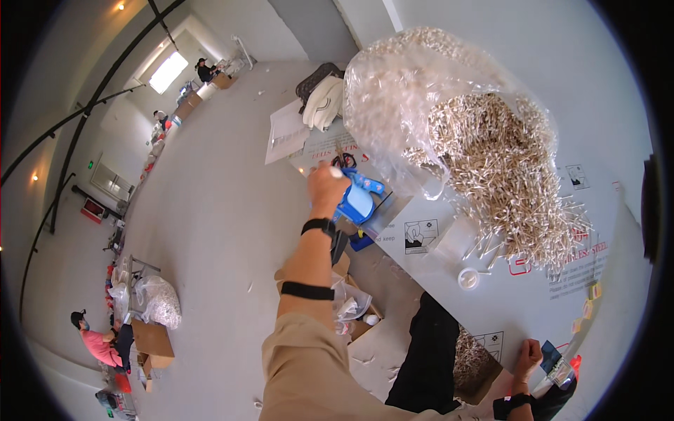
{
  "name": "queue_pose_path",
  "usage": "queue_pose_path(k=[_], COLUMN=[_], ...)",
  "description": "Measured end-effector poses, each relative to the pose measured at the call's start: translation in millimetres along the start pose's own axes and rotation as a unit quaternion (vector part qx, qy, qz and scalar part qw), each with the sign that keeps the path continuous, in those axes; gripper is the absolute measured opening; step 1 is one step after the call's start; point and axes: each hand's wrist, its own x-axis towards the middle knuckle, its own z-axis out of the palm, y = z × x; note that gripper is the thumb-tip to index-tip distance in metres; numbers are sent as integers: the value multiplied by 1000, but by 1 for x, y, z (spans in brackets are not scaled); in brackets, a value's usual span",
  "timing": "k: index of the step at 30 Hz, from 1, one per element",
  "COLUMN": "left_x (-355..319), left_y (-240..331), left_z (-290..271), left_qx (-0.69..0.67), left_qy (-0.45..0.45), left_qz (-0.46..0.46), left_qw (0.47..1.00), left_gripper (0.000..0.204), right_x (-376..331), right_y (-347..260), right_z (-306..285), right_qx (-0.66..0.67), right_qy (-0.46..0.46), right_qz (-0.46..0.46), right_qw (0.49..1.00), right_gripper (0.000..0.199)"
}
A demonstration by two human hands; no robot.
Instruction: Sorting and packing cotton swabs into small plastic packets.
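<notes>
My left hand reaches to the table's far left edge, fingers curled in. Against it is a blue plastic object, perhaps a tape dispenser; whatever the fingers hold is hidden. Dark-handled scissors lie just beyond. At the lower right my right hand is closed like a fist by the near table edge, its contents not visible. Between the hands, a large clear plastic bag spills a heap of cotton swabs. A small round white container with a swab across it stands beside a translucent box.
A cream cloth item and paper sheet lie at the table's far left corner. Below the table are an open carton and a cardboard box of swabs. Seated at the left is a person in pink; others work farther back.
</notes>
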Motion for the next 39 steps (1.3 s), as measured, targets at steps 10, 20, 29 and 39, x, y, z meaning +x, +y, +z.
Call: queue_pose_path(k=[10,20,29,39], left_x=[-69,-230,-352,-409], left_y=[-24,56,94,66], left_z=[-185,-356,-299,-264], left_qx=[33,-57,-249,-480], left_qy=[73,-30,-179,-183], left_qz=[69,164,119,217], left_qw=[994,984,944,830], left_gripper=[49,50,55,74], right_x=[15,-74,-171,-182], right_y=[8,-192,-194,-172], right_z=[1,67,62,54], right_qx=[28,329,556,550], right_qy=[-37,-481,-628,-637], right_qz=[-19,90,244,360], right_qw=[999,808,488,401], right_gripper=[12,55,83,59])
